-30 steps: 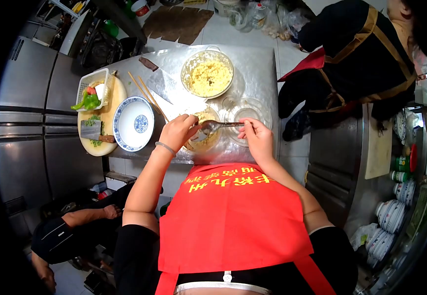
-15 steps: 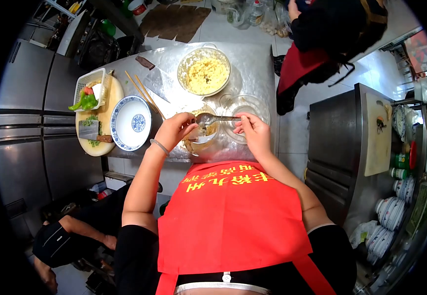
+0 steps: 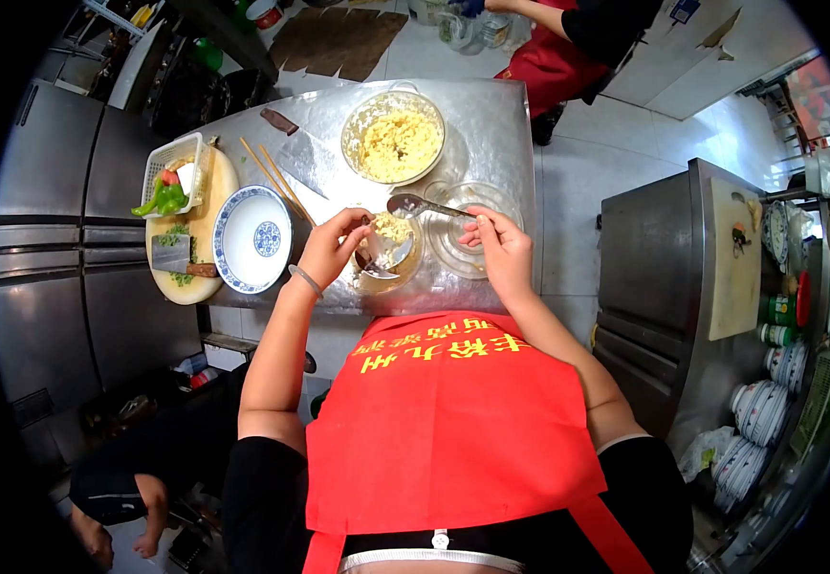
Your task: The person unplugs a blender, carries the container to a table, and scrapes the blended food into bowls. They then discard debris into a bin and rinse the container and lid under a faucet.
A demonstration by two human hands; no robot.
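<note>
My right hand [image 3: 503,244] is closed round the handle end of a metal spoon [image 3: 407,204], whose head points left. My left hand [image 3: 331,251] has its fingers pinched together at the left side of a small bowl [image 3: 404,275]; what they grip is not clear. Some yellow crumbly food [image 3: 392,228] shows in that bowl under the spoon. Behind it stands a large metal bowl [image 3: 346,143] with yellow mash [image 3: 400,145] in it. Beside my right hand lie clear round dishes or lids [image 3: 458,258].
Left on the steel table [image 3: 315,105] are a blue-and-white bowl [image 3: 229,258], chopsticks [image 3: 276,180], a cleaver [image 3: 172,253] on a round board [image 3: 171,290], a white basket [image 3: 155,167] with peppers, and a knife [image 3: 281,121]. Two other people are nearby, one far right [image 3: 554,62], one lower left.
The spoon has risen away from the small bowl towards the large one, with my right hand. My left hand has shifted slightly. The person at the back has moved left.
</note>
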